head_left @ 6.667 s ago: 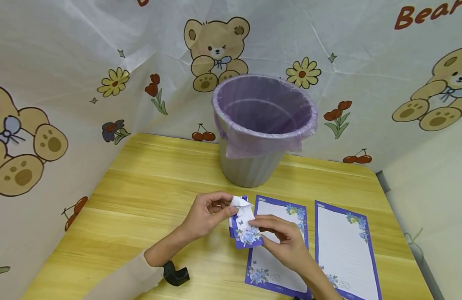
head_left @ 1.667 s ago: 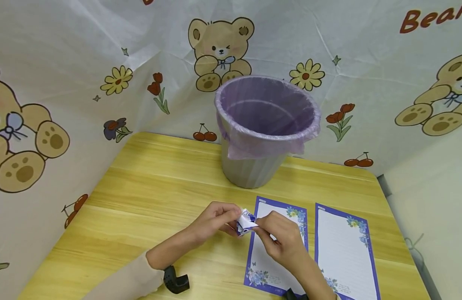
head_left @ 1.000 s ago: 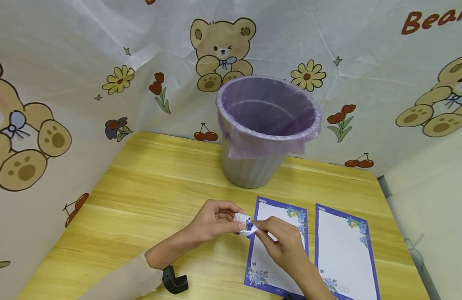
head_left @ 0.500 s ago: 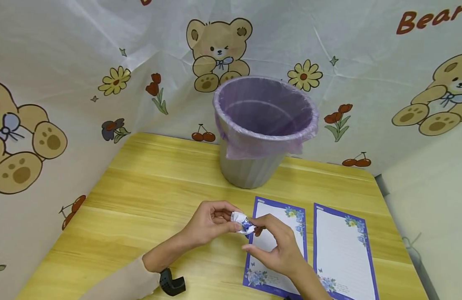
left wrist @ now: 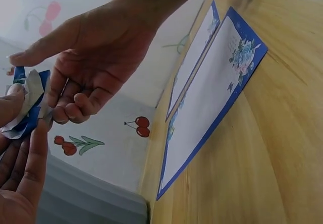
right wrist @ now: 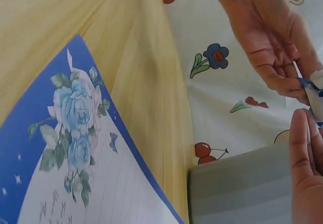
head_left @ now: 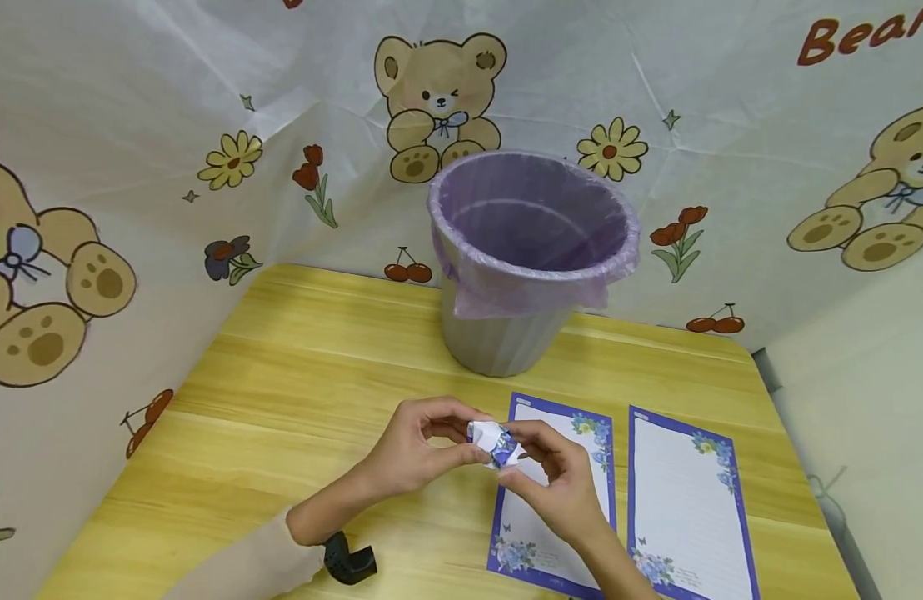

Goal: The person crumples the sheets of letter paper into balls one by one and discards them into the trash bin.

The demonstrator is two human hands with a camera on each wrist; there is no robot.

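A crumpled wad of paper (head_left: 495, 442), white with purple-blue edges, is between my two hands above the table. My left hand (head_left: 411, 442) pinches its left side between thumb and fingers. On the other side, my right hand (head_left: 557, 475) grips it with thumb and fingertips. In the left wrist view the creased paper (left wrist: 31, 100) shows folded white and blue layers. Below my right hand lies a flat sheet of letter paper (head_left: 532, 529) with a purple border and blue flowers; the hand covers part of it.
A second matching sheet (head_left: 690, 500) lies to the right. Behind the hands stands a grey bin (head_left: 499, 342) with a purple liner (head_left: 521, 292) folded over its rim. A black curved piece (head_left: 349, 560) is at my left wrist. A bear-print cloth (head_left: 319, 83) hangs behind the wooden table (head_left: 296, 367).
The paper was a longer folded strip several seconds ago and is now a small wad. My right thumb, apart from the wad half a second ago, has closed in on it.
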